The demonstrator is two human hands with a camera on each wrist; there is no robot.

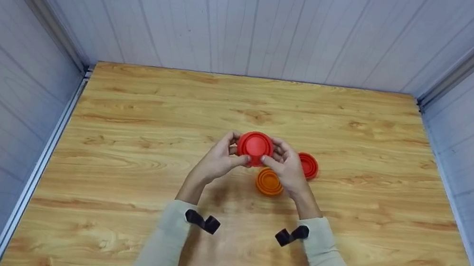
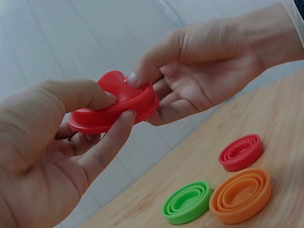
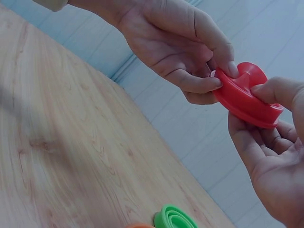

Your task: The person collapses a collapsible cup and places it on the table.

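Both hands hold a red collapsible silicone cup (image 1: 256, 146) above the table. It has a ringed rim and a flared middle part standing out. My left hand (image 1: 221, 159) grips its left edge, thumb on top and fingers beneath. On the other edge, my right hand (image 1: 286, 168) pinches it the same way, thumb pressing near the middle. Below lie an orange collapsed cup (image 2: 241, 194), a green one (image 2: 187, 202) and a second red one (image 2: 241, 152), each folded flat into rings. The green one is hidden in the head view.
The wood-grain table (image 1: 145, 137) is bounded by pale panel walls (image 1: 246, 19) at the back and both sides. A black mount (image 1: 203, 221) sits on each sleeved wrist.
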